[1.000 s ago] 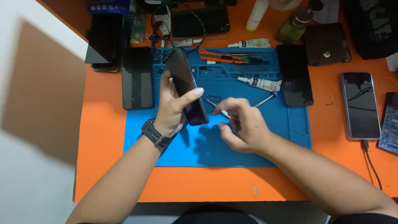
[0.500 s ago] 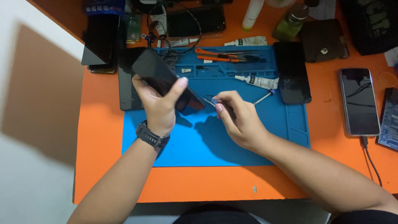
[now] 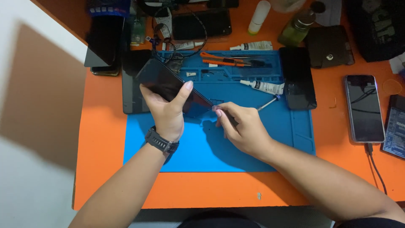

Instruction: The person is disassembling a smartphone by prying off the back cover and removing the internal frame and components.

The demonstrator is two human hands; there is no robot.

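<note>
While my left hand (image 3: 166,110) grips the dark phone (image 3: 173,88) tilted above the blue mat (image 3: 202,147), my right hand (image 3: 242,128) meets its lower corner; those fingers pinch a thin tool (image 3: 270,102).

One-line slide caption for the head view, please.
Left hand grips a tilted black phone above the blue mat while the right hand touches its lower corner.

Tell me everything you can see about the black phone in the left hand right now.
The black phone is a thin, flat slab with a dark, glossy face, its screen unlit. It is held off the blue work mat, tilted, with one end up toward the far left and the other down toward the middle. The left hand grips it around its middle, thumb across the face. The right hand meets its lower end with its fingertips; any tool there is too small to make out.
</note>
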